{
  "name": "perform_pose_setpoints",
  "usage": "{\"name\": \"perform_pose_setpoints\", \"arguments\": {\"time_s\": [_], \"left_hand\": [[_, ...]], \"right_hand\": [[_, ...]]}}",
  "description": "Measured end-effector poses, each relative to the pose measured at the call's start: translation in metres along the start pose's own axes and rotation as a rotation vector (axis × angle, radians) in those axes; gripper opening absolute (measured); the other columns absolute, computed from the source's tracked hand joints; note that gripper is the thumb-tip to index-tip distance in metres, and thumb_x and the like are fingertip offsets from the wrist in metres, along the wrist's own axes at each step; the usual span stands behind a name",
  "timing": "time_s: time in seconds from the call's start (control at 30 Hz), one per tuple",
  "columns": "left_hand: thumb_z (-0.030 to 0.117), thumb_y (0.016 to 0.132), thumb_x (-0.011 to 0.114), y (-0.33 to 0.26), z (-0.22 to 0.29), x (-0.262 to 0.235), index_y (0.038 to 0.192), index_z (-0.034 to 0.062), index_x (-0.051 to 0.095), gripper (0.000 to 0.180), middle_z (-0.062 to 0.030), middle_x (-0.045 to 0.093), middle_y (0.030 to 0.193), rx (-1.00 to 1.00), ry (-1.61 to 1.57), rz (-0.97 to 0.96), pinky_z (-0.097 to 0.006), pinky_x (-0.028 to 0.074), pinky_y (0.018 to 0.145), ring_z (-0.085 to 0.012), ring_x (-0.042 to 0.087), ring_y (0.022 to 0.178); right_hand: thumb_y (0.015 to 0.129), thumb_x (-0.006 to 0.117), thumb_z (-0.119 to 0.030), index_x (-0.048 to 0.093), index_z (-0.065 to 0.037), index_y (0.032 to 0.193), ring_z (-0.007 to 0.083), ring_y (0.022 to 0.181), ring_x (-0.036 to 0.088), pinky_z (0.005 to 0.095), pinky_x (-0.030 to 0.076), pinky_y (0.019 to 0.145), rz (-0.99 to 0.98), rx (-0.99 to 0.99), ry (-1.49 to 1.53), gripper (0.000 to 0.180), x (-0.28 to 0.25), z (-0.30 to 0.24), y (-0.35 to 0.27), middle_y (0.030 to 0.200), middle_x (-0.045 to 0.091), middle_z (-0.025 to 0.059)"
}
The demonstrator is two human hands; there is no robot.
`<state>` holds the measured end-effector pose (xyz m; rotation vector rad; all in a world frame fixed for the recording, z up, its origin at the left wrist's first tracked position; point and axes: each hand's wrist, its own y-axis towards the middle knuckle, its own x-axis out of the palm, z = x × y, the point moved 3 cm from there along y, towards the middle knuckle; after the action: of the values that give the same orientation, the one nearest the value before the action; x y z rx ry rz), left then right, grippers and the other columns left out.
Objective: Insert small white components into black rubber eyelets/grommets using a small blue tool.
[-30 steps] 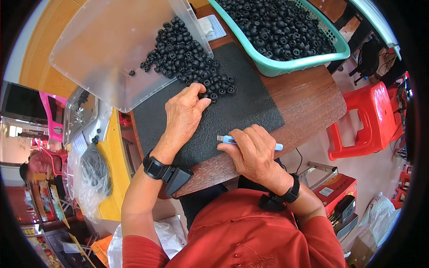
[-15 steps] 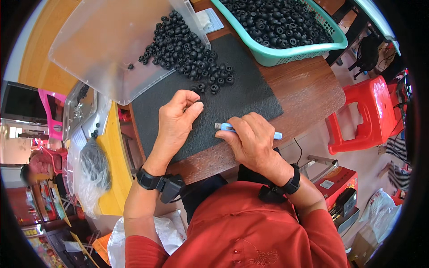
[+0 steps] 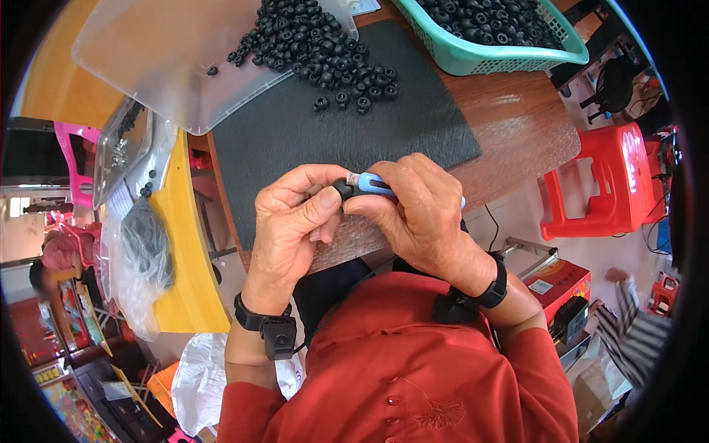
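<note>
Between the thumb and fingers of my left hand (image 3: 289,225) is a small round black rubber part (image 3: 343,189). My right hand (image 3: 421,214) is wrapped round a light-blue utility knife (image 3: 375,184), its short blade (image 3: 353,179) against the upper side of that part. Both hands meet over the near edge of a dark grey mat (image 3: 295,133). Beyond them, a pile of similar black rubber parts (image 3: 325,55) spills onto the mat from a clear plastic bin (image 3: 170,70) tipped on its side.
A teal plastic basket (image 3: 509,65) full of black parts stands at the far right of the brown table (image 3: 517,140). On the left, a yellow table (image 3: 196,288) carries a clear bag of dark material (image 3: 148,244) and a clear tray (image 3: 111,166). A red stool (image 3: 598,181) is at the right.
My hands have come together, nearer my body, bringing the knife blade to the black rubber part. The view has shifted slightly, and a striped-clothed person shows more at the right.
</note>
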<state>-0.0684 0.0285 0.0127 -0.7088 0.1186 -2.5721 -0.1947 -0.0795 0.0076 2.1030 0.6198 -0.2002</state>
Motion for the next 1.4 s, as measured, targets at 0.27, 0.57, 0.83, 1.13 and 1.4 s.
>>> {"name": "perform_pose_setpoints", "arguments": {"time_s": [0.27, 0.57, 0.83, 1.13, 1.4], "left_hand": [[0.007, 0.090, 0.068, -0.006, 0.000, 0.004, 0.110, -0.0053, 0.066, 0.024, -0.0066, 0.067, 0.084, 0.026, 0.015, 0.007, -0.018, 0.040, 0.055, -0.0066, 0.050, 0.058], [0.005, 0.088, 0.069, -0.006, -0.002, 0.003, 0.109, -0.0056, 0.067, 0.023, -0.0081, 0.068, 0.086, 0.024, -0.004, 0.017, -0.019, 0.041, 0.055, -0.0072, 0.051, 0.058], [0.004, 0.087, 0.070, -0.005, -0.003, 0.003, 0.108, -0.0057, 0.068, 0.023, -0.0092, 0.068, 0.088, 0.051, -0.001, 0.018, -0.019, 0.041, 0.055, -0.0081, 0.052, 0.059], [0.007, 0.087, 0.070, -0.006, -0.011, -0.001, 0.106, -0.0065, 0.067, 0.023, -0.0080, 0.066, 0.082, 0.031, -0.023, 0.035, -0.019, 0.039, 0.052, -0.0083, 0.051, 0.057], [0.008, 0.087, 0.071, -0.006, -0.017, 0.004, 0.105, -0.0071, 0.067, 0.024, -0.0086, 0.067, 0.083, 0.023, -0.105, 0.045, -0.021, 0.038, 0.051, -0.0090, 0.051, 0.057]], "right_hand": [[0.076, 0.079, -0.029, 0.060, -0.003, 0.084, 0.0249, 0.057, 0.051, 0.0360, 0.042, 0.053, -0.022, -0.032, -0.043, 0.033, 0.002, -0.001, -0.003, 0.066, 0.049, 0.0066], [0.079, 0.076, -0.027, 0.060, -0.002, 0.087, 0.0253, 0.058, 0.052, 0.0358, 0.043, 0.053, -0.006, -0.061, -0.057, 0.031, 0.000, -0.003, -0.004, 0.068, 0.051, 0.0081], [0.079, 0.076, -0.026, 0.060, -0.001, 0.088, 0.0249, 0.058, 0.052, 0.0357, 0.043, 0.053, -0.039, -0.062, -0.071, 0.031, 0.001, -0.003, -0.007, 0.068, 0.051, 0.0078], [0.079, 0.077, -0.024, 0.059, -0.002, 0.086, 0.0229, 0.056, 0.051, 0.0342, 0.043, 0.052, -0.031, -0.100, -0.115, 0.029, 0.001, -0.004, -0.008, 0.066, 0.049, 0.0067], [0.078, 0.079, -0.023, 0.059, -0.002, 0.087, 0.0228, 0.054, 0.051, 0.0350, 0.041, 0.047, -0.028, -0.120, -0.056, 0.030, 0.002, -0.002, -0.015, 0.065, 0.049, 0.0065]]}}
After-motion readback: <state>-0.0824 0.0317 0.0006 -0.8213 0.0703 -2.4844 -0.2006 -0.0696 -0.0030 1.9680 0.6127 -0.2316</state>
